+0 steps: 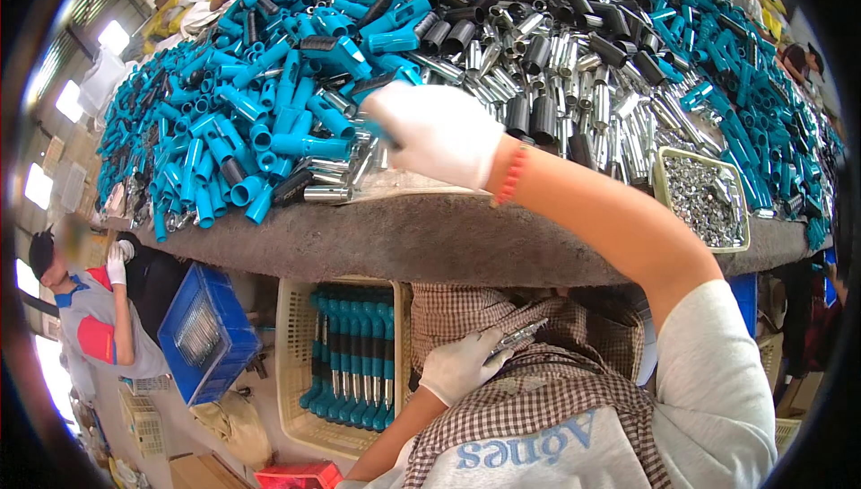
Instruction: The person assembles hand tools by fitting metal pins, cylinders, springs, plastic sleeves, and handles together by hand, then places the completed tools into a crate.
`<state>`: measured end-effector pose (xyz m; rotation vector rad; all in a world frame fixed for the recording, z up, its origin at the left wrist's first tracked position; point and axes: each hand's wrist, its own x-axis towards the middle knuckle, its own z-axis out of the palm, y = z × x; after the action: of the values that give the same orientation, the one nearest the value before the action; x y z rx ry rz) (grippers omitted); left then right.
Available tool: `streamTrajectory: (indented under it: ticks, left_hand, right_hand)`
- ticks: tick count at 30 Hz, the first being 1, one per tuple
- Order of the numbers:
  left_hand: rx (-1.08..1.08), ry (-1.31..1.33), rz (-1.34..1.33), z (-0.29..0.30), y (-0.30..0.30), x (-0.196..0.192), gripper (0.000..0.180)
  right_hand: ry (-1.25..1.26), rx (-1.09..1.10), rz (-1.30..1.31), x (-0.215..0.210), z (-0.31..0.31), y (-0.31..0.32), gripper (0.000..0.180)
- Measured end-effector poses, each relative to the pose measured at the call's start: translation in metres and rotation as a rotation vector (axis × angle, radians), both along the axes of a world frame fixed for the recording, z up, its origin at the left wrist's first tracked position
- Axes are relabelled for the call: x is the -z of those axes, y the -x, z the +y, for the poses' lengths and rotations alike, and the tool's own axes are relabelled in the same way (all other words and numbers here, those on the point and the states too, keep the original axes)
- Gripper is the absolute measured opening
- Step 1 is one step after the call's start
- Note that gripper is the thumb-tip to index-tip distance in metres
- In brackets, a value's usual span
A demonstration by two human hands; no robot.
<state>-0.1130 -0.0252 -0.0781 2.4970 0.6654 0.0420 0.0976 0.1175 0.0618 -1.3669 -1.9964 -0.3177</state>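
Observation:
My left hand (pixel 462 367), in a white glove, is in my lap over the brown checked apron (pixel 547 390). Its fingers are closed around a slim silver metal piece (pixel 518 336). My right hand (pixel 439 133), also gloved, reaches over the near edge of the big heap. Motion blurs its fingers, and whether they grip anything is unclear. Around it lie teal plastic handle sleeves (pixel 309 145), silver metal tubes (pixel 327 193) and black ribbed sleeves (pixel 543 119).
A grey fabric-covered table edge (pixel 341 242) borders the heap. On it, right, sits a basket (pixel 743 220) of small metal parts. Below stands a beige crate (pixel 285 354) of teal-handled tools. A blue crate (pixel 242 345) holds metal rods; a co-worker (pixel 99 309) sits at the left.

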Motion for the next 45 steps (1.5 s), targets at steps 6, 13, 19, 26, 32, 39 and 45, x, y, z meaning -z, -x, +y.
streamTrajectory:
  ticks: [6,13,19,26,32,39,45]
  left_hand:
    - [-0.032,0.1,0.199,0.008,-0.014,-0.016,0.035]
    - [0.031,0.009,0.153,0.01,-0.04,-0.03,0.041]
    - [0.126,-0.155,0.027,-0.002,-0.059,-0.046,0.035]
    - [0.24,-0.142,0.076,-0.008,-0.072,-0.055,0.034]
    - [0.383,-0.135,-0.028,-0.017,-0.095,-0.055,0.042]
    - [0.427,-0.221,-0.003,-0.02,-0.107,-0.059,0.083]
    - [0.519,-0.158,0.069,-0.031,-0.126,-0.075,0.076]
  right_hand:
    - [0.434,0.498,-0.066,-0.012,-0.16,-0.031,0.02]
    - [0.309,0.446,0.224,0.004,-0.27,-0.072,0.027]
    - [0.593,0.455,0.32,0.045,-0.328,-0.072,0.039]
    - [0.59,0.47,0.323,0.079,-0.355,-0.085,0.039]
    - [0.562,0.216,0.216,0.088,-0.348,-0.087,0.044]
    - [0.574,0.224,0.378,0.093,-0.351,-0.073,0.043]
    - [0.627,0.181,0.413,0.09,-0.347,-0.065,0.04]
